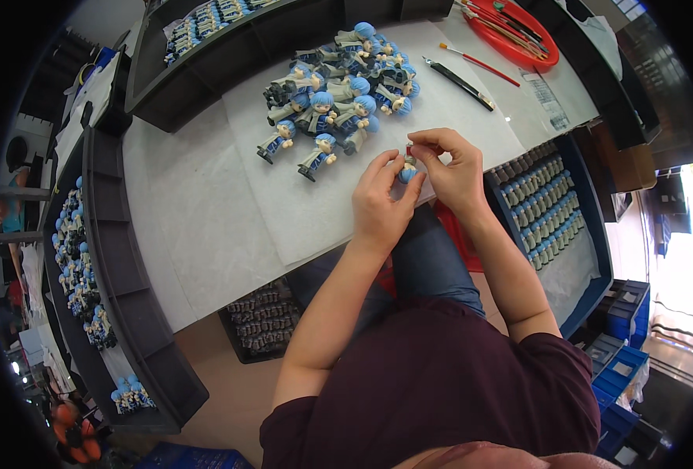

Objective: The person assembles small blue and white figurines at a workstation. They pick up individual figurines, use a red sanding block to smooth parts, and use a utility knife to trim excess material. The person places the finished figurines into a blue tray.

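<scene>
Between my two hands, over the near edge of the table, is a small figurine (407, 176) with blue hair, its head toward me. My left hand (379, 199) grips it by the head end, thumb and fingers on either side. The fingers of my right hand (457, 173) are pinched round its other end, where a small reddish bit shows; my fingers hide most of the body. Beyond my hands lies a heap of similar figurines (320, 112) with blue hair and pale coats, on a white sheet (268, 211).
A utility knife (460, 83) and a red-handled brush (483, 64) lie near a red tray (551, 61) of brushes. Dark bins of figurines stand at the back (198, 98) and left (139, 313). A blue crate (589, 301) at right holds rows of figurines.
</scene>
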`<state>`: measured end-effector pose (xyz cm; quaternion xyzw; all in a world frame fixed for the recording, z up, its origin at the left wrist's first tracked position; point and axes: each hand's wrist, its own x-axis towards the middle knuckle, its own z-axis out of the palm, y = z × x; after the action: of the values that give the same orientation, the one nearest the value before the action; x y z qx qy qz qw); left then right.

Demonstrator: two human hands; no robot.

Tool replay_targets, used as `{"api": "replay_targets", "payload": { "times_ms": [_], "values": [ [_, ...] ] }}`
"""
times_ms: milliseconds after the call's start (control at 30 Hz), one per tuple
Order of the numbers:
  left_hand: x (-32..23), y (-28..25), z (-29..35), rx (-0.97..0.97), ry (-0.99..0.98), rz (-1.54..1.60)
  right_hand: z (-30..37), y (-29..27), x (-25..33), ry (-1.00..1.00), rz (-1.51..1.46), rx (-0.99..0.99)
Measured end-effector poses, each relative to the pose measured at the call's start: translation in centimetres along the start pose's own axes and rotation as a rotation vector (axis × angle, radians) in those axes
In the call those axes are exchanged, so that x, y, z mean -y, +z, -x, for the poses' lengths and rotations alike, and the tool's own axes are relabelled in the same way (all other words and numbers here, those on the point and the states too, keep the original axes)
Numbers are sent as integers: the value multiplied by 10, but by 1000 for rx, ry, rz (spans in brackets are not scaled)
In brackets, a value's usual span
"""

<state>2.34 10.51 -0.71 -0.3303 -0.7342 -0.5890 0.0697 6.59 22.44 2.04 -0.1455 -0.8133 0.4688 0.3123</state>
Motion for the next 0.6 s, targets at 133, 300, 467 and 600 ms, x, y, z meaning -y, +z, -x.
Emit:
{"api": "replay_targets", "payload": {
  "times_ms": [133,300,467,600],
  "values": [
    [2,0,-1,-4,-5,8,3,4,-3,45,-95,-13],
    [5,-1,0,12,-17,49,-1,10,-1,39,-46,-52],
    [4,-1,0,25,-19,58,-3,6,2,9,0,-3],
    [7,-1,0,22,-2,60,-5,7,4,-19,23,17]
  ]
}}
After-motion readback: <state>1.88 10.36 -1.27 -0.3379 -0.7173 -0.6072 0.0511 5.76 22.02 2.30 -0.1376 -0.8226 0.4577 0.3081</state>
